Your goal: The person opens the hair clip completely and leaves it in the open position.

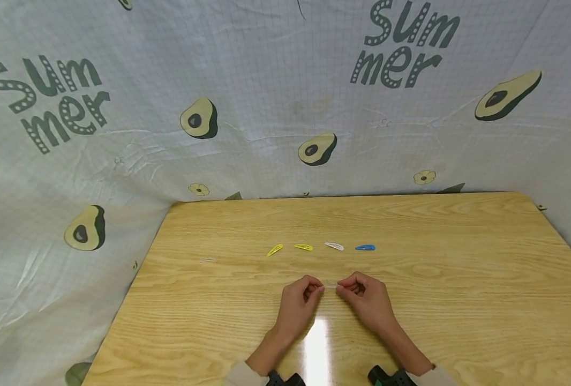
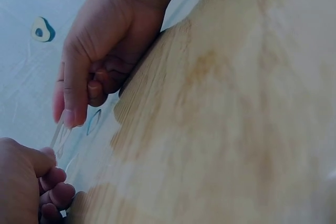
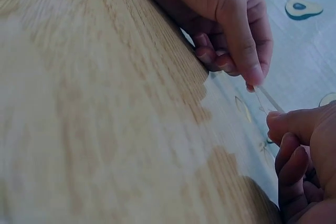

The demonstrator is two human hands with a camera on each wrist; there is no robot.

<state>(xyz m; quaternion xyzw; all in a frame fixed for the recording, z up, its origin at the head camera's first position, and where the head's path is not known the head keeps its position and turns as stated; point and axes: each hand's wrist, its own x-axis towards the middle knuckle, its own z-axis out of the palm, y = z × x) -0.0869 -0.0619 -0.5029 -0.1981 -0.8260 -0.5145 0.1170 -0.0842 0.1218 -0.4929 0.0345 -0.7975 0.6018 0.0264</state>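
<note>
Both hands pinch the ends of a thin, whitish, see-through band (image 1: pixel 330 285) between thumb and fingertips, low over the wooden table. My left hand (image 1: pixel 301 301) has one end and my right hand (image 1: pixel 369 301) the other, a short gap apart. In the right wrist view the band (image 3: pixel 271 100) runs straight between the fingertips, with a second fine strand beside it. The left wrist view shows the band (image 2: pixel 56 134) partly covered by the fingertips. Whether it is a closed loop I cannot tell.
Beyond the hands lie snap hair clips in a row: a yellow clip (image 1: pixel 275 250), another yellow clip (image 1: pixel 303 247), a white clip (image 1: pixel 334 246) and a blue clip (image 1: pixel 365 247). A thin whitish strand (image 1: pixel 207 260) lies farther left. A printed cloth (image 1: pixel 256 107) hangs behind the table (image 1: pixel 459 300).
</note>
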